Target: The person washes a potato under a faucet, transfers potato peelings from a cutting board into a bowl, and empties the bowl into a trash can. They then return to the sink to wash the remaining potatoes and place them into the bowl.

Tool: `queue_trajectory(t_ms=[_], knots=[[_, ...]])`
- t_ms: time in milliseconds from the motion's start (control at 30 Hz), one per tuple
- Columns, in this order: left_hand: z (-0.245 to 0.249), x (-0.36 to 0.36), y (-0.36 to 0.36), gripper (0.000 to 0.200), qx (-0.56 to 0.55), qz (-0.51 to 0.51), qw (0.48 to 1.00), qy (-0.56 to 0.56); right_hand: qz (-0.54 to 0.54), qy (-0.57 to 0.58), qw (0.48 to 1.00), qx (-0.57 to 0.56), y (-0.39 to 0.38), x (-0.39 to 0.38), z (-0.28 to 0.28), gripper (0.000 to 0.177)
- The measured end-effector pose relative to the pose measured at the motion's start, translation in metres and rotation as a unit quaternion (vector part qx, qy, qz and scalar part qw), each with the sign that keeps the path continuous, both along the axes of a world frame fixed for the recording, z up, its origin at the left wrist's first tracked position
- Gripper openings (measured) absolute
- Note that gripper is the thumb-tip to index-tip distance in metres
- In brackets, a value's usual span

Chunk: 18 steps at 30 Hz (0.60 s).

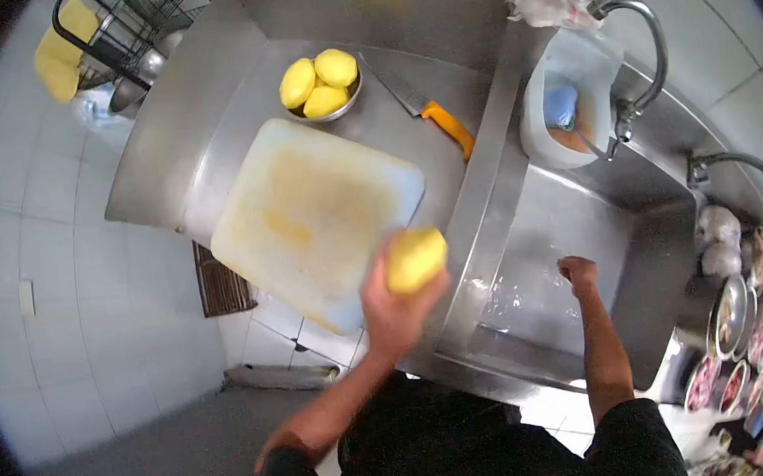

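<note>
My left hand [397, 315] is wrapped round a yellow peeled potato [416, 260], held above the near right edge of a white cutting board [322, 202]. The potato and fingers are slightly blurred. Over the sink basin [530, 232], my right hand [578, 271] has its fingers curled in, and nothing shows sticking out of it. Beyond the board, several more peeled potatoes [325, 102] sit in a small metal bowl [352, 107]. To the bowl's right lies a knife with an orange handle [450, 128], its blade pointing away from me.
A raised metal divider [482, 218] separates the counter from the basin. At the basin's far end stands a white tub [536, 119] with a blue sponge inside. Two curved taps [647, 24] rise along the right. Several bowls of food [734, 317] stand at far right.
</note>
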<state>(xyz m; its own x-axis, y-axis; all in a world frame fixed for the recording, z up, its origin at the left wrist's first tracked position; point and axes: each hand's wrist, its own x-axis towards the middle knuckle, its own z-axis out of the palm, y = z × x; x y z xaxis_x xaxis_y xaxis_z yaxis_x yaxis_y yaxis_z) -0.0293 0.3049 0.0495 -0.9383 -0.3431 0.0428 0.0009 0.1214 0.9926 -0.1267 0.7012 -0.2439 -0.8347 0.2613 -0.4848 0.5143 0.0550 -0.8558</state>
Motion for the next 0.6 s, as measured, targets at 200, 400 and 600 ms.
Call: queue_trajectory(t_ms=[200, 400, 600], knots=[[-0.021, -0.143, -0.157, 0.06, -0.267, 0.044, 0.956, 0.114, -0.111, 0.018, 0.985, -0.132, -0.012, 0.067, 0.083, 0.007], [-0.079, -0.239, -0.236, 0.058, -0.51, -0.098, 0.823, 0.23, -0.289, 0.041, 0.945, -0.145, -0.08, 0.133, 0.187, 0.013], [-0.097, -0.225, -0.24, 0.076, -0.611, -0.106, 0.76, 0.196, -0.337, 0.111, 0.924, -0.139, -0.091, 0.201, 0.227, 0.007]])
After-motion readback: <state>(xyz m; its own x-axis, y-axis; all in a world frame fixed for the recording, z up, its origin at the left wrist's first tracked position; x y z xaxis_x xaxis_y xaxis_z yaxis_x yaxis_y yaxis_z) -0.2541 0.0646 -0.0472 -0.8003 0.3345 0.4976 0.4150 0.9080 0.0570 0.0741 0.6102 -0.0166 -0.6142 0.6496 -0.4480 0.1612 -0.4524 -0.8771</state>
